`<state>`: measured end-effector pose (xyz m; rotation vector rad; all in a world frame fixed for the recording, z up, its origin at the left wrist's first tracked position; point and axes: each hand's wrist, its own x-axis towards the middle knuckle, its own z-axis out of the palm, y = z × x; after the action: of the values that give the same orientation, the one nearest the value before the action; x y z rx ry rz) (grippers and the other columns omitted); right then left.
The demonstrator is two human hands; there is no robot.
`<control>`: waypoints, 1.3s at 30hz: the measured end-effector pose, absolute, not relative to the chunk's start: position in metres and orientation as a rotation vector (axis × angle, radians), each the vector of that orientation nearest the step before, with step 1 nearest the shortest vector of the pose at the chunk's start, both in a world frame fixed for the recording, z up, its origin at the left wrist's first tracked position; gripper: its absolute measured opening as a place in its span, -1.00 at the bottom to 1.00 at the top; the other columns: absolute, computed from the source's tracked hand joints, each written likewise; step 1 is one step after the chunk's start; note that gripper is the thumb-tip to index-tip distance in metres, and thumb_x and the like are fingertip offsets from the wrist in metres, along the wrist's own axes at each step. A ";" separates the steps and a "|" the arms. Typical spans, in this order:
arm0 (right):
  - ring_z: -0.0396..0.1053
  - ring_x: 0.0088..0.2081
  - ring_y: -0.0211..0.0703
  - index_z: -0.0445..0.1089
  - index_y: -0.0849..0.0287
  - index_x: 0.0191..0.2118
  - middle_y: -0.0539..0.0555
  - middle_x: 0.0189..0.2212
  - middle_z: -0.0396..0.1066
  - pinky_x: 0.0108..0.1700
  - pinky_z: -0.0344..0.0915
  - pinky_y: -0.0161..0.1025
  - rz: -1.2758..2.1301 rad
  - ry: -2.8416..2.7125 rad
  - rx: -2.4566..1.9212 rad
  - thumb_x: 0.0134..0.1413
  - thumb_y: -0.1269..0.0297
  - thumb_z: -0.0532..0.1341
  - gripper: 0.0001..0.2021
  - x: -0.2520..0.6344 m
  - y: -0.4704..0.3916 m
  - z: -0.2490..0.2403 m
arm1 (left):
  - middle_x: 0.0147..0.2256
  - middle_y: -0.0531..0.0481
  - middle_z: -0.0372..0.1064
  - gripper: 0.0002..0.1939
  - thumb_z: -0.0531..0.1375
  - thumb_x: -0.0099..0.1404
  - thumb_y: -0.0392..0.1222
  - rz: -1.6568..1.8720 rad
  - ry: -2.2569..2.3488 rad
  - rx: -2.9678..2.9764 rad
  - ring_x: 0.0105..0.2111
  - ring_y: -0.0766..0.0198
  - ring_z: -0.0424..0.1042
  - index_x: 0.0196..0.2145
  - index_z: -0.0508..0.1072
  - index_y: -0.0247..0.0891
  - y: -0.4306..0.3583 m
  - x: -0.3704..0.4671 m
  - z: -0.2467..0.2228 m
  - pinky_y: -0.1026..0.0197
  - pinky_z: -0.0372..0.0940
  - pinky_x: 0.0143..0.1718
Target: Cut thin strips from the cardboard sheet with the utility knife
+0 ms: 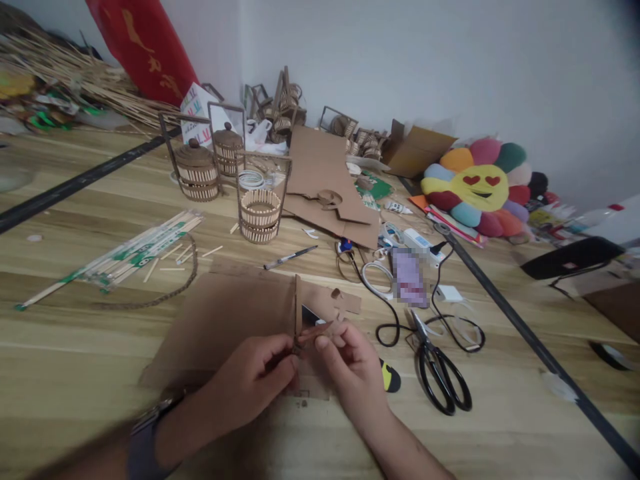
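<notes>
Close together above a flat piece of cardboard (225, 313), my two hands hold a thin strip of brown cardboard (320, 330). The fingers of my left hand (255, 373) are closed in a pinch at the strip's left end. My right hand (355, 367) pinches the strip from the other side, thumb against fingers. Part of the strip is hidden behind the fingertips. A narrow upright cardboard edge (297, 303) rises just beyond them. Beside my right hand lies a yellow and black tool handle (390, 377), its other end covered by the hand. Black-handled scissors (440, 367) rest further right.
Small slatted wooden buckets with tall handles (260, 217) stand beyond the cardboard, near a pen (290, 257). Packs of wooden sticks (145, 250) and a braided cord (193, 267) lie left. To the right are cables (395, 327), a phone (410, 277) and a flower cushion (480, 190).
</notes>
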<state>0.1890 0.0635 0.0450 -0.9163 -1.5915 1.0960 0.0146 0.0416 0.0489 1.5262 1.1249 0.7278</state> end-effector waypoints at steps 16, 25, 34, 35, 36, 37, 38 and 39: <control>0.54 -0.20 -0.11 0.44 0.07 -0.22 0.06 -0.28 0.59 -0.11 0.46 -0.14 0.570 -1.951 -0.905 0.19 0.41 0.15 -0.86 0.191 0.063 0.056 | -0.60 0.07 0.32 -0.60 -0.05 0.40 -0.03 0.734 1.095 1.577 -0.57 0.32 0.32 -0.53 0.32 -0.23 0.040 0.016 0.049 0.34 0.13 -0.51; 0.55 -0.23 -0.11 0.41 0.08 -0.24 0.07 -0.32 0.58 -0.17 0.46 -0.16 0.648 -1.877 -0.866 0.23 0.40 0.14 -0.88 0.193 0.062 0.053 | -0.58 0.10 0.22 -0.60 0.00 0.34 0.06 0.718 1.122 1.623 -0.56 0.34 0.19 -0.51 0.33 -0.26 0.042 0.015 0.054 0.34 0.01 -0.55; 0.55 -0.15 -0.12 0.35 0.08 -0.05 0.05 -0.25 0.61 0.03 0.36 -0.09 0.100 -2.187 -0.631 0.14 0.49 0.18 -0.73 0.192 0.059 0.054 | -0.59 0.08 0.28 -0.63 0.03 0.29 0.09 0.781 1.034 1.213 -0.56 0.31 0.27 -0.49 0.31 -0.24 0.040 0.021 0.049 0.32 0.17 -0.52; 0.55 -0.14 -0.12 0.35 0.10 -0.06 0.07 -0.24 0.61 0.05 0.35 -0.10 0.075 -2.202 -0.618 0.14 0.49 0.19 -0.74 0.192 0.058 0.053 | -0.59 0.09 0.27 -0.63 0.04 0.28 0.09 0.784 1.047 1.196 -0.57 0.32 0.27 -0.50 0.31 -0.24 0.040 0.021 0.050 0.32 0.17 -0.53; 0.55 -0.13 -0.13 0.35 0.11 -0.08 0.08 -0.24 0.61 0.06 0.34 -0.11 0.051 -2.213 -0.602 0.15 0.49 0.19 -0.76 0.192 0.058 0.053 | -0.60 0.09 0.27 -0.64 0.05 0.28 0.09 0.787 1.056 1.184 -0.58 0.32 0.27 -0.50 0.31 -0.24 0.040 0.021 0.050 0.32 0.17 -0.54; 0.55 -0.13 -0.13 0.36 0.12 -0.09 0.09 -0.24 0.61 0.06 0.33 -0.12 0.031 -2.217 -0.588 0.15 0.47 0.20 -0.78 0.192 0.057 0.053 | -0.60 0.09 0.27 -0.64 0.05 0.27 0.08 0.788 1.063 1.170 -0.58 0.32 0.28 -0.50 0.32 -0.25 0.040 0.021 0.051 0.32 0.18 -0.54; 0.55 -0.12 -0.13 0.36 0.13 -0.10 0.10 -0.23 0.61 0.07 0.32 -0.13 0.020 -2.216 -0.580 0.16 0.46 0.20 -0.80 0.192 0.057 0.053 | -0.60 0.09 0.28 -0.65 0.06 0.26 0.07 0.786 1.068 1.155 -0.58 0.32 0.28 -0.49 0.33 -0.25 0.040 0.021 0.051 0.32 0.18 -0.54; 0.55 -0.12 -0.13 0.36 0.13 -0.10 0.09 -0.24 0.61 0.08 0.31 -0.13 0.024 -2.209 -0.584 0.16 0.45 0.20 -0.81 0.192 0.057 0.053 | -0.60 0.09 0.28 -0.66 0.06 0.26 0.06 0.784 1.070 1.140 -0.59 0.32 0.29 -0.48 0.34 -0.26 0.040 0.021 0.051 0.32 0.18 -0.54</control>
<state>0.1915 0.0575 0.0529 -0.5843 -2.2087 0.0237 0.0208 0.0396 0.0514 1.1403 1.0704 0.7845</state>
